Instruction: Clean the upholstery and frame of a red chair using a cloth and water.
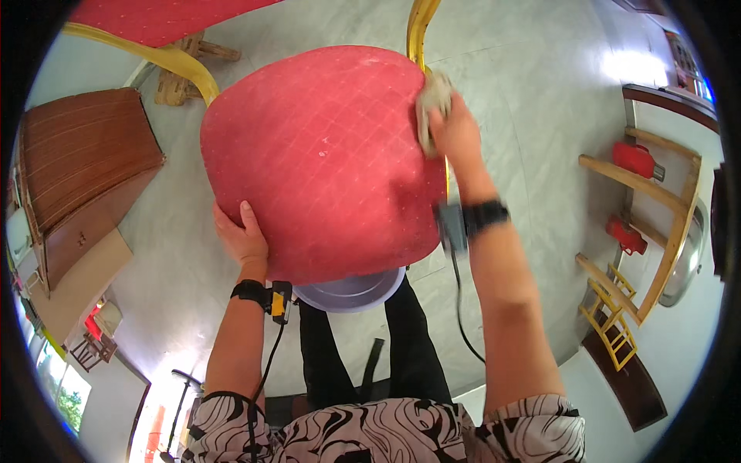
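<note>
A red padded chair seat (pixel 324 168) with a diamond pattern and a few pale marks fills the middle of the view. My left hand (pixel 242 237) rests at its lower left edge, thumb on top and fingers at the side. In my right hand (pixel 457 130) is a greyish cloth (pixel 433 110), pressed against the seat's upper right edge. Yellow metal chair frame (pixel 418 35) shows beyond the seat. Under the near edge, a pale purple basin (pixel 353 292) is partly hidden by the seat.
A brown wooden cabinet (pixel 87 156) stands at left, with a small wooden stool (pixel 179 81) beyond it. Another red surface (pixel 168 17) lies at the top left. On the right are a wooden frame (pixel 677 231), red containers (pixel 634 160) and a small yellow rack (pixel 613 324).
</note>
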A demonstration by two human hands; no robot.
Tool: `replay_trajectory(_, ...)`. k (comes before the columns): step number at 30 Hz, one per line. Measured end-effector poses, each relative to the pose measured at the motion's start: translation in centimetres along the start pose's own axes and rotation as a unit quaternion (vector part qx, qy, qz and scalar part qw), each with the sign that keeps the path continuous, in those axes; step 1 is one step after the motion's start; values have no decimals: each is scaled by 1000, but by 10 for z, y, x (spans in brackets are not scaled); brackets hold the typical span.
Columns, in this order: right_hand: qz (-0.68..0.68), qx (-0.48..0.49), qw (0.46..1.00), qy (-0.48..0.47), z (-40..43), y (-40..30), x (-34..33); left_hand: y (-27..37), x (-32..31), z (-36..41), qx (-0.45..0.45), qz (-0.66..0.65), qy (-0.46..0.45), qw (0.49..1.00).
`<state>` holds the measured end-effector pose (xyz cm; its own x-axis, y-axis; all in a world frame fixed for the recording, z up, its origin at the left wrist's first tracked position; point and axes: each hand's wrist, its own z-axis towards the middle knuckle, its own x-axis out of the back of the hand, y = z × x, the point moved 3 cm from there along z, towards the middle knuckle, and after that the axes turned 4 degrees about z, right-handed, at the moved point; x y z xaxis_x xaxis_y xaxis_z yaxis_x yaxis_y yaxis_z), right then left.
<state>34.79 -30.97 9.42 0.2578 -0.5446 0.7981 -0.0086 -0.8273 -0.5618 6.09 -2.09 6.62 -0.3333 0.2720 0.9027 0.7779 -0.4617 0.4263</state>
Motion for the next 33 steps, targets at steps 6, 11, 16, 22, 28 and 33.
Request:
replay_trajectory(6, 88, -29, 994, -51, -69, 30, -12, -8, 16, 5, 6, 34, -2, 999)
replay_trajectory(11, 134, 20, 990, -38, -163, 84, 2, -6, 7, 1, 2, 54, -17, 998)
replay_trajectory(16, -30, 2, 998, -48, -21, 15, -4, -4, 5, -2, 18, 61, -24, 998)
replay_trajectory(22, 76, -20, 997, -4, -102, 30, -2, -2, 13, 2, 1, 79, -1, 997)
replay_trajectory(28, 31, -19, 998, -52, -194, 83, 0, -3, 8, -1, 16, 86, -1, 996)
replay_trajectory(33, -128, 73, 989, 13, -34, 18, -6, 2, 3, 3, 4, 64, 2, 998)
